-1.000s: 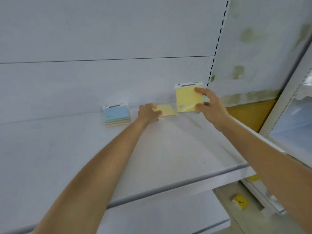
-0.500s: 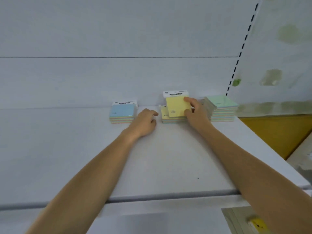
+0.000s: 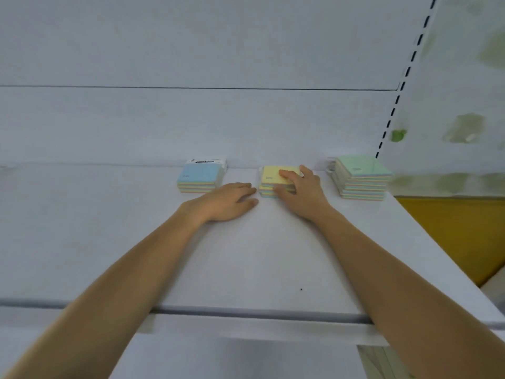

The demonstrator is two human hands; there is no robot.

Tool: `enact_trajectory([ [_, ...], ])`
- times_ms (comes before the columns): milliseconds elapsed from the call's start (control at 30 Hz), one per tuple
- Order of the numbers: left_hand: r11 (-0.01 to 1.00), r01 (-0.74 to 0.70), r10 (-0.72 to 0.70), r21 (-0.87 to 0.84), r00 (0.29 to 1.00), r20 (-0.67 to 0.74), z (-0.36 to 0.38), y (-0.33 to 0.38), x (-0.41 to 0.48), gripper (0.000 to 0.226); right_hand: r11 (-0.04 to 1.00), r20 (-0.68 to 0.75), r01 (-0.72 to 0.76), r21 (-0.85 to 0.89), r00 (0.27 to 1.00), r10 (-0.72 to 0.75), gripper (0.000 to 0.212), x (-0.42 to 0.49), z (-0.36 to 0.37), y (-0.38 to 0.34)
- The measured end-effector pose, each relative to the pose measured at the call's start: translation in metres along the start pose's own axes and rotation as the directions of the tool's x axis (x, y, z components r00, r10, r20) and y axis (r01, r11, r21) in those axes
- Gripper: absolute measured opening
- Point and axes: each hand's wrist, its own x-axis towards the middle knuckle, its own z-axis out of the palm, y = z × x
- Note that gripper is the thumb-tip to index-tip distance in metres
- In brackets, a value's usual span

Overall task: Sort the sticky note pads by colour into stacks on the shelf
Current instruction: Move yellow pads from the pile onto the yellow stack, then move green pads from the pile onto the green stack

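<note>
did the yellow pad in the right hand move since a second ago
Yes. The yellow pad has come down from upright onto the yellow stack, which sits between the blue stack and green stack.

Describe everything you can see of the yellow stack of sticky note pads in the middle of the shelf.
The yellow stack lies flat at the back of the white shelf, between the blue-topped stack and the taller green-topped stack. Its top pad is pale yellow paper; the edges below show pastel layers. The right hand rests on it, fingers on top and thumb at the front edge. The left hand lies beside it.
</note>
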Motion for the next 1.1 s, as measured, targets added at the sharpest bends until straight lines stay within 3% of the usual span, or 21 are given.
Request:
enact_trajectory([
  [133, 0.998, 0.046, -0.046, -0.041, 0.999, 0.019, -0.001, 0.002, -0.021, 0.054, 0.999, -0.012, 0.032, -0.011, 0.999, -0.032, 0.05, 0.002, 0.0, -0.002],
  [233, 0.996, 0.072, -0.075, -0.059, 0.996, -0.054, -0.01, -0.01, -0.058, 0.051, 0.995, 0.016, 0.095, -0.024, 0.995, -0.095, 0.05, -0.005, 0.006, -0.028],
  [367, 0.997, 0.064, -0.067, -0.046, 0.996, -0.057, -0.009, -0.007, -0.072, 0.046, 0.996, -0.09, 0.087, -0.026, 0.992, -0.089, 0.056, -0.007, 0.0, -0.027],
  [500, 1.0, 0.02, -0.021, -0.013, 0.994, -0.11, -0.013, -0.01, -0.082, 0.049, 0.955, -0.183, 0.264, -0.134, 0.941, -0.286, 0.054, -0.014, -0.008, -0.038],
  [700, 0.986, 0.159, -0.142, 0.04, 0.949, -0.283, -0.034, -0.083, -0.149, 0.047, 0.835, 0.039, 0.506, -0.216, 0.859, -0.511, 0.052, -0.017, 0.039, -0.15],
  [1100, 0.877, 0.476, -0.444, -0.07, 0.744, -0.499, -0.073, -0.288, -0.337, 0.042, 0.758, 0.252, 0.649, -0.061, 0.745, -0.618, 0.048, -0.043, 0.199, -0.373],
])
